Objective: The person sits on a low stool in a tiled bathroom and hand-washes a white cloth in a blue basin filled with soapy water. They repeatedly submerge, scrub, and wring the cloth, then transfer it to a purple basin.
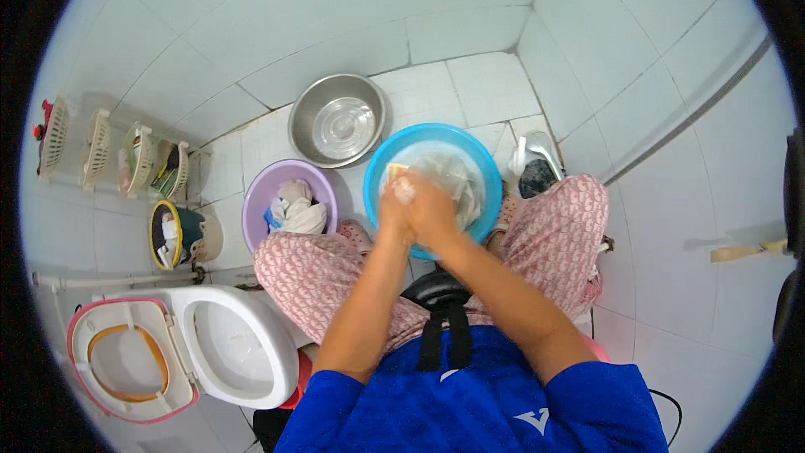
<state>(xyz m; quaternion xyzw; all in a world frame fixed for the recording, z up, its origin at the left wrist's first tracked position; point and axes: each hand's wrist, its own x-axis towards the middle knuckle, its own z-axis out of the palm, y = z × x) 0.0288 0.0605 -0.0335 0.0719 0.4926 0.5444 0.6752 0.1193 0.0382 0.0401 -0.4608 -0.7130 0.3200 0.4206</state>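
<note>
My left hand and my right hand are pressed together over the left part of a light blue plastic basin. Both are closed around what looks like a small pale yellow cloth, whose edge pokes out beyond the fingers. White suds cling to the fingers. Motion blur hides the finger details and most of the held piece. Greyish wet fabric lies in cloudy, sudsy water to the right of my hands.
A steel basin stands behind, and a lilac basin with white laundry at left. Further left are a waste bin, wall baskets and a toilet with raised lid. A metal fixture is by the right wall.
</note>
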